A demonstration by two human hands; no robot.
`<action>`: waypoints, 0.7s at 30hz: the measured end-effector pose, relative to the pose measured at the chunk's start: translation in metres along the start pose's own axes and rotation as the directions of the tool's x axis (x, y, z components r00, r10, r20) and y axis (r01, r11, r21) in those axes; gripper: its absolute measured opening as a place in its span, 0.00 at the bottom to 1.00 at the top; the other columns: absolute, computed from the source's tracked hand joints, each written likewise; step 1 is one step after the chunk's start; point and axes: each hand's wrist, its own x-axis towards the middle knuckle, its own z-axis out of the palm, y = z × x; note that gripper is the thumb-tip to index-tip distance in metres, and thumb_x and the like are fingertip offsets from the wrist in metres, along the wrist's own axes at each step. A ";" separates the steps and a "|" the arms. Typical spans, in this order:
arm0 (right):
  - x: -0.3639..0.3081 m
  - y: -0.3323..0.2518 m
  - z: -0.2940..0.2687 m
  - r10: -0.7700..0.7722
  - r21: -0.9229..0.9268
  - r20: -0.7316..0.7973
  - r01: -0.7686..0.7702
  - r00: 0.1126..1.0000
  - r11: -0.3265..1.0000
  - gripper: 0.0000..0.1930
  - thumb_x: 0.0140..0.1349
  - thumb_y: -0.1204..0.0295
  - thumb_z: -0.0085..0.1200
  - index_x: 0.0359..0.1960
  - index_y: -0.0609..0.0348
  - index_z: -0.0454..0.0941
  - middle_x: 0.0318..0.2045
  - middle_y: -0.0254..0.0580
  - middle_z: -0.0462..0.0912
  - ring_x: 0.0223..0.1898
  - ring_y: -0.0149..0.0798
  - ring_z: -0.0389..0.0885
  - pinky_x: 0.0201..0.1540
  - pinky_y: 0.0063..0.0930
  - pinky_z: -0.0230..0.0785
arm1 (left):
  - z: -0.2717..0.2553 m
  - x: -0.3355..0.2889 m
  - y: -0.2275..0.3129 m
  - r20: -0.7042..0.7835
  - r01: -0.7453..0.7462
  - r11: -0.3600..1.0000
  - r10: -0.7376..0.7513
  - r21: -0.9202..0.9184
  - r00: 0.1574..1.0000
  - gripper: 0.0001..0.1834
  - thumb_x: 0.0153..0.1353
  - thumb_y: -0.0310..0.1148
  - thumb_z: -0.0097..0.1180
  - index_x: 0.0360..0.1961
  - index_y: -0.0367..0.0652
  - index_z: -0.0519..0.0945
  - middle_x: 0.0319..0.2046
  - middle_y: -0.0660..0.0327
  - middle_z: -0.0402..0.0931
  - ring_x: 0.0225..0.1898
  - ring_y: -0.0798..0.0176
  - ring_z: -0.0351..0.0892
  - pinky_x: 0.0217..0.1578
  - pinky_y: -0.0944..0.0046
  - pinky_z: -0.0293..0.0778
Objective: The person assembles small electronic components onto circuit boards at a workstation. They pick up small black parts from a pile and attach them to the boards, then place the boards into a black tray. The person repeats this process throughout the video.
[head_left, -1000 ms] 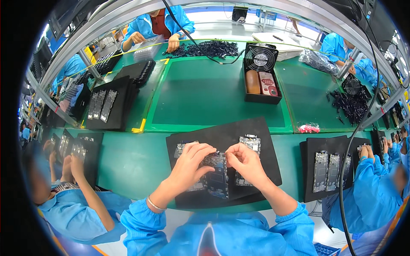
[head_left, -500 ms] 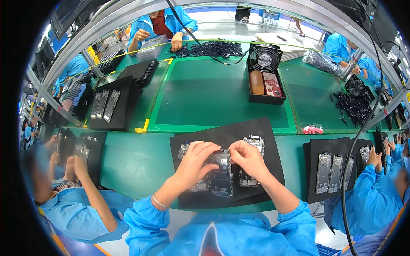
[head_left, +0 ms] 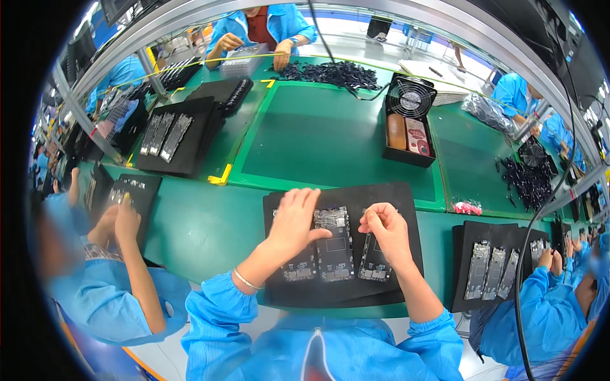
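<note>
Resting flat, fingers spread + released: left hand (head_left: 293, 220) on black mat (head_left: 406, 203), thumb touching middle phone frame (head_left: 335, 244). Right hand (head_left: 387, 230) pinched shut at top of right phone frame (head_left: 373, 260); can't tell what's in the pinch. Third frame (head_left: 298, 268) partly under left wrist. Bare mat at right edge + near edge. Open green bench (head_left: 318, 136) beyond, up to fan box (head_left: 410, 120).

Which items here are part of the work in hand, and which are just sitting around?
In hand:
- left hand on the left board
- right hand pinched above the right board
- middle board
- black tray under them

Lying about:
- fan
- black box
- pink bits
- pile of black parts
</note>
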 end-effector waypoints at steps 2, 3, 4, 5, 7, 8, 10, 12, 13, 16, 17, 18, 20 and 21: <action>-0.007 0.001 0.002 0.004 0.026 0.004 -0.004 1.000 1.000 0.06 0.64 0.74 0.49 0.35 0.64 0.72 0.28 0.37 0.79 0.30 0.27 0.79 0.35 0.21 0.74 | -0.021 -0.005 -0.002 0.039 0.078 0.987 -0.084 0.144 0.996 0.43 0.38 0.37 0.72 0.56 0.35 0.65 0.56 0.51 0.61 0.58 0.49 0.58 0.54 0.55 0.65; -0.008 0.001 0.008 0.005 0.028 0.040 -0.006 0.999 1.000 0.06 0.64 0.73 0.49 0.35 0.64 0.72 0.28 0.37 0.79 0.30 0.27 0.79 0.35 0.21 0.74 | -0.024 -0.010 -0.010 0.074 0.125 0.984 -0.136 0.130 0.988 0.43 0.38 0.37 0.72 0.56 0.35 0.66 0.56 0.52 0.62 0.58 0.49 0.59 0.54 0.55 0.65; -0.010 0.001 0.014 0.005 0.030 0.074 -0.007 0.997 1.000 0.06 0.64 0.73 0.49 0.35 0.64 0.72 0.28 0.37 0.79 0.30 0.27 0.79 0.35 0.21 0.74 | -0.024 -0.016 -0.020 0.109 0.172 0.978 -0.185 0.116 0.977 0.42 0.38 0.36 0.72 0.55 0.36 0.66 0.55 0.52 0.62 0.57 0.48 0.60 0.54 0.55 0.65; -0.011 0.001 0.020 0.005 0.031 0.107 -0.008 0.994 0.999 0.06 0.64 0.73 0.49 0.35 0.64 0.72 0.28 0.37 0.79 0.30 0.26 0.79 0.35 0.20 0.74 | -0.025 -0.022 -0.025 0.144 0.218 0.971 -0.231 0.101 0.962 0.41 0.38 0.36 0.72 0.55 0.36 0.67 0.55 0.53 0.62 0.56 0.48 0.60 0.53 0.55 0.66; -0.008 0.006 0.034 -0.001 0.027 0.160 -0.003 0.987 1.000 0.06 0.64 0.73 0.48 0.36 0.65 0.72 0.29 0.38 0.79 0.31 0.27 0.79 0.36 0.21 0.73 | -0.029 -0.026 -0.027 0.181 0.250 0.968 -0.246 0.000 0.952 0.36 0.40 0.33 0.70 0.52 0.39 0.69 0.52 0.54 0.66 0.52 0.48 0.64 0.52 0.56 0.67; -0.007 0.008 0.041 0.006 0.012 0.177 -0.009 0.984 1.000 0.07 0.64 0.73 0.48 0.36 0.65 0.72 0.29 0.38 0.79 0.31 0.27 0.79 0.36 0.21 0.73 | -0.029 -0.030 -0.030 0.158 0.202 0.979 -0.194 -0.039 0.968 0.34 0.41 0.32 0.70 0.51 0.40 0.70 0.50 0.55 0.67 0.51 0.49 0.66 0.51 0.57 0.69; -0.006 0.008 0.054 0.031 -0.008 0.190 -0.030 0.981 1.000 0.08 0.63 0.72 0.49 0.37 0.66 0.71 0.31 0.40 0.79 0.32 0.28 0.80 0.36 0.21 0.73 | -0.035 -0.038 -0.027 0.107 0.147 0.967 -0.127 -0.208 0.986 0.32 0.42 0.30 0.69 0.51 0.42 0.71 0.49 0.55 0.68 0.50 0.50 0.68 0.47 0.58 0.72; -0.003 0.009 0.066 0.015 0.005 0.206 -0.017 0.979 1.000 0.08 0.63 0.72 0.49 0.37 0.66 0.71 0.31 0.40 0.79 0.32 0.28 0.80 0.37 0.21 0.73 | -0.041 -0.048 -0.024 0.074 0.174 0.892 -0.157 -0.417 0.985 0.31 0.43 0.28 0.68 0.51 0.44 0.71 0.49 0.55 0.69 0.48 0.52 0.71 0.43 0.60 0.74; -0.002 0.010 0.071 0.008 0.011 0.213 -0.011 0.977 1.000 0.08 0.63 0.72 0.49 0.38 0.67 0.71 0.31 0.40 0.79 0.32 0.29 0.80 0.37 0.21 0.73 | -0.040 -0.053 -0.028 0.037 0.143 0.868 -0.143 -0.476 0.989 0.31 0.43 0.27 0.69 0.51 0.44 0.72 0.49 0.55 0.69 0.48 0.54 0.72 0.43 0.61 0.75; -0.003 0.010 0.082 0.023 0.067 0.250 -0.041 0.968 0.997 0.08 0.63 0.73 0.49 0.38 0.66 0.71 0.31 0.38 0.79 0.33 0.28 0.79 0.37 0.21 0.73 | -0.035 -0.062 -0.036 -0.042 0.094 0.784 -0.151 -0.614 0.988 0.30 0.41 0.23 0.69 0.49 0.43 0.74 0.49 0.58 0.70 0.51 0.59 0.72 0.46 0.61 0.74; -0.003 0.010 0.085 0.023 0.089 0.264 -0.048 0.964 0.995 0.08 0.63 0.73 0.49 0.38 0.67 0.71 0.31 0.39 0.79 0.33 0.28 0.80 0.38 0.21 0.74 | -0.036 -0.063 -0.037 -0.044 0.084 0.793 -0.139 -0.603 0.989 0.30 0.41 0.23 0.69 0.50 0.43 0.74 0.49 0.58 0.71 0.50 0.59 0.72 0.46 0.61 0.74; -0.005 0.006 0.086 0.022 0.086 0.277 -0.047 0.961 0.995 0.08 0.63 0.73 0.49 0.38 0.67 0.72 0.32 0.38 0.79 0.33 0.27 0.79 0.38 0.21 0.73 | -0.036 -0.064 -0.038 -0.051 0.075 0.801 -0.131 -0.594 0.990 0.30 0.41 0.24 0.69 0.50 0.43 0.74 0.49 0.58 0.71 0.50 0.59 0.72 0.46 0.61 0.74; -0.007 0.000 0.086 0.026 0.069 0.283 -0.047 0.959 0.997 0.08 0.63 0.73 0.49 0.38 0.66 0.72 0.32 0.37 0.79 0.34 0.26 0.79 0.39 0.21 0.73 | -0.035 -0.065 -0.039 -0.068 0.050 0.808 -0.111 -0.588 0.991 0.30 0.41 0.24 0.70 0.50 0.44 0.74 0.48 0.58 0.72 0.50 0.59 0.72 0.46 0.61 0.74; -0.009 -0.002 0.086 0.029 0.062 0.287 -0.048 0.958 0.997 0.08 0.63 0.73 0.49 0.38 0.66 0.72 0.32 0.37 0.79 0.34 0.26 0.79 0.39 0.20 0.72 | -0.033 -0.066 -0.041 -0.078 0.036 0.806 -0.102 -0.591 0.992 0.31 0.41 0.25 0.70 0.50 0.44 0.74 0.48 0.59 0.72 0.50 0.59 0.72 0.46 0.61 0.74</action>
